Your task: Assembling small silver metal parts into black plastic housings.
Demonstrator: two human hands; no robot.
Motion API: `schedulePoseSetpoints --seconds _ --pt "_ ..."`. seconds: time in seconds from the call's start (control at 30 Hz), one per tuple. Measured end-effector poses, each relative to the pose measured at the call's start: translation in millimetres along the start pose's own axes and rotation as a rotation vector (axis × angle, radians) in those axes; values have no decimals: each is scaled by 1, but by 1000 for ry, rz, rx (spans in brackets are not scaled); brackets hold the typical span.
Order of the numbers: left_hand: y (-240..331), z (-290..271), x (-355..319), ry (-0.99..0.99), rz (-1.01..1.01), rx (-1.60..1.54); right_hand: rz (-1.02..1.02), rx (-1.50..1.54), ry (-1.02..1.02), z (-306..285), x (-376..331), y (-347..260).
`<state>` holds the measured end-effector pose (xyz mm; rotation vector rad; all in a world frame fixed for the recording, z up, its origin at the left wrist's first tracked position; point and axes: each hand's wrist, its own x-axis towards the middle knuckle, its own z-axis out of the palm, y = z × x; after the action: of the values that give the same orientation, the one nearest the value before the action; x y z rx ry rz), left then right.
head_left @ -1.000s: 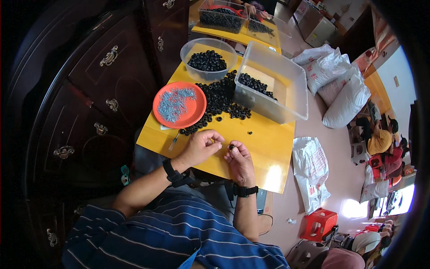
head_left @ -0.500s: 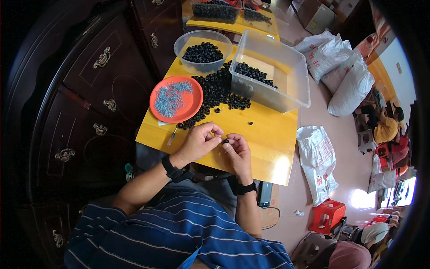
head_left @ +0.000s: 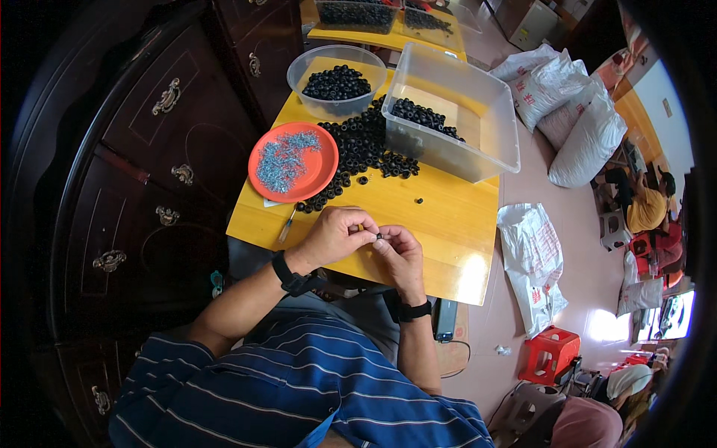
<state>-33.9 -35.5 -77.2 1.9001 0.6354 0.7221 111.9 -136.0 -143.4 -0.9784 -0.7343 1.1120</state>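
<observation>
My left hand (head_left: 334, 236) and my right hand (head_left: 399, 252) meet over the near edge of the yellow table (head_left: 441, 216). Their fingertips pinch a small black ring (head_left: 379, 237) between them. A pile of black rubber rings (head_left: 358, 153) lies in the middle of the table. An orange plate (head_left: 317, 173) holding small metal pieces (head_left: 279, 160) sits to the left of the pile. A round clear bowl (head_left: 299, 71) and a clear rectangular bin (head_left: 478, 112) at the far side both hold black rings.
A dark wooden cabinet (head_left: 142, 172) with brass handles stands on the left. White sacks (head_left: 567, 112) lie on the floor to the right, and a red stool (head_left: 549, 352) stands nearby. A person in yellow (head_left: 644, 205) sits at far right. A second table (head_left: 328, 33) stands beyond.
The view has shifted slightly. My hands stay together at the table's near edge, working the small black ring between the fingertips.
</observation>
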Motion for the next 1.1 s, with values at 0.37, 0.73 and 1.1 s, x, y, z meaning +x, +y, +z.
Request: schedulePoseSetpoints --seconds 0.37,0.73,1.1 --pt "10 28 4 -43 266 117 9 443 59 -19 -3 -4" --pt "-28 56 82 -68 144 293 -13 762 46 -44 -11 -9" --pt "-49 82 113 -128 194 478 -7 873 17 -47 -9 -7"
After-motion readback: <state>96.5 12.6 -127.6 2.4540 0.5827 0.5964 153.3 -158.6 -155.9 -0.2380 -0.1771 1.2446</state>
